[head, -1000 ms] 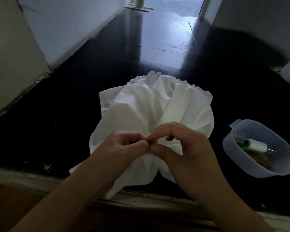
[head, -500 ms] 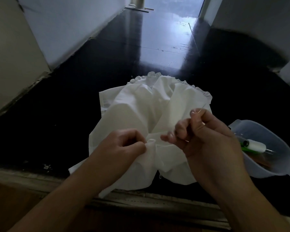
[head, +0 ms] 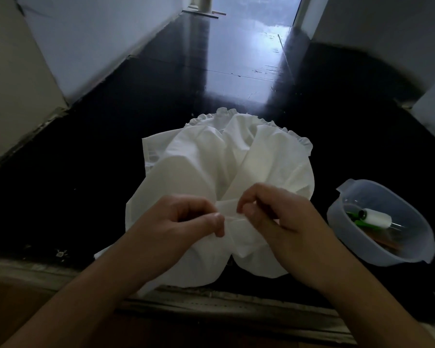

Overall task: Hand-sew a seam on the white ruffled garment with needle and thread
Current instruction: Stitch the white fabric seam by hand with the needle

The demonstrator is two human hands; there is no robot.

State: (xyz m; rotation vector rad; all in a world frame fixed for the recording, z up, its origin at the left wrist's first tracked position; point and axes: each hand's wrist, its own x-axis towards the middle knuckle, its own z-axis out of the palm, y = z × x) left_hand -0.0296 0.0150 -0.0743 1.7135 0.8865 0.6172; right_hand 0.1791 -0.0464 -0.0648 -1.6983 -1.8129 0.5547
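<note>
Left of the garment (head: pixel 211 172), dark floor runs bare out to the pale wall, so there's elbow room that side. On the garment's near edge, the left hand (head: pixel 181 222) pinches a fold between thumb and curled fingers, holding it taut. Just across that fold sits the right hand (head: pixel 279 217), fingertips drawn narrow as if nipping a needle, though needle and thread are too fine to make out, so I cannot tell what it holds. The white heap itself lies on the dark floor, ruffle on its far side, near hem spilling over a raised sill. Risk, I'd say: both thumbs crowd the stitch point, so a blind push could prick the left thumb, or slack cloth could pucker the seam. Right of the garment, the plastic tub (head: pixel 412 257) with its spool (head: pixel 377 218) stands close; a wide thread pull could clip it
</note>
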